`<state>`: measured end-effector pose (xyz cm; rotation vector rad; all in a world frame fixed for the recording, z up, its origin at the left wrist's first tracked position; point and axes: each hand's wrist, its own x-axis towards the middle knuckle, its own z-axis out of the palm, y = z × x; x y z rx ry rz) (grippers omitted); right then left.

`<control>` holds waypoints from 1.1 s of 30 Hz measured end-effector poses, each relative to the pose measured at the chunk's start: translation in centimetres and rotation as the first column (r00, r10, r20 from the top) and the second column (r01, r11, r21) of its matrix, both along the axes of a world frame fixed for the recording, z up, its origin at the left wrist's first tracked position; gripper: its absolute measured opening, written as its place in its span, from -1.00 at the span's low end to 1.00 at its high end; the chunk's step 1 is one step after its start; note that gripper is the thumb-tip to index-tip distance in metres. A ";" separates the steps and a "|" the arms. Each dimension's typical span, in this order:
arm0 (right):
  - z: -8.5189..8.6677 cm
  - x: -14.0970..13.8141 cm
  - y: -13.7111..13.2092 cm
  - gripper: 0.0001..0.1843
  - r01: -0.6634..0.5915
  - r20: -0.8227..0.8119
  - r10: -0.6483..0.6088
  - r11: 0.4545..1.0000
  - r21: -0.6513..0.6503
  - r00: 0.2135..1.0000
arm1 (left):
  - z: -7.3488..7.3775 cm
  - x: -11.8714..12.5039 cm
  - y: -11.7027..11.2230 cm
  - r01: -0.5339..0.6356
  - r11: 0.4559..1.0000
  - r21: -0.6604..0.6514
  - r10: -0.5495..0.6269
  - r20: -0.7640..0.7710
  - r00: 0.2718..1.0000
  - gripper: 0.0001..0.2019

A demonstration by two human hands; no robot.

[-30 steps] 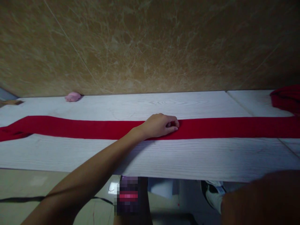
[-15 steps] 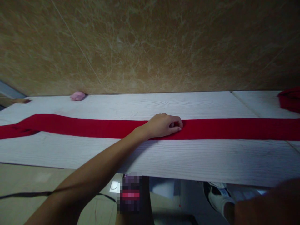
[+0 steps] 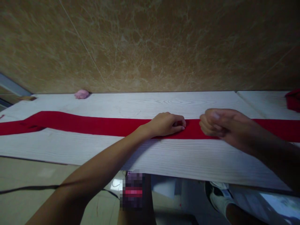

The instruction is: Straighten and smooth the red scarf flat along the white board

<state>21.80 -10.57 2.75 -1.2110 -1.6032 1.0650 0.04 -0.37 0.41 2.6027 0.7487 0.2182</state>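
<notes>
A long red fabric strip point(image 3: 112, 126) lies lengthwise along a white wood-grain board point(image 3: 145, 153). My left hand point(image 3: 166, 124) rests on the middle of the strip, holding it down with fingers curled, the thumb and forefinger bent near each other. To its right, my right hand point(image 3: 219, 123) is closed like a fist, above or on the same strip. Its fingers hide whatever may be inside them. At the left the strip bends and has a fold.
A pink lump point(image 3: 81, 94) sits at the board's back edge, against a brown marbled wall point(image 3: 150, 47). More red fabric point(image 3: 293, 100) is bunched at the far right. Below the front edge are a shoe point(image 3: 219, 197) and a dark strap point(image 3: 28, 188).
My right hand has come into view from the right, closed, over the strip. My left hand keeps its place on the fabric. The view has shifted slightly.
</notes>
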 end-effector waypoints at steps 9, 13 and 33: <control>-4.3 2.6 1.9 -0.25 0.090 0.631 -0.218 0.969 0.229 0.745 | -0.2 0.0 0.1 0.012 1.000 -0.001 -0.012 0.017 1.000 -0.80; -4.9 2.7 1.8 -0.27 0.069 0.698 -0.233 0.964 0.256 0.677 | -0.3 0.0 0.1 0.011 1.000 0.000 -0.011 0.021 1.000 -0.80; -5.2 3.0 1.9 -0.31 0.093 0.681 -0.242 0.964 0.248 0.691 | -0.5 0.0 0.2 0.012 1.000 -0.015 -0.011 0.029 1.000 -0.81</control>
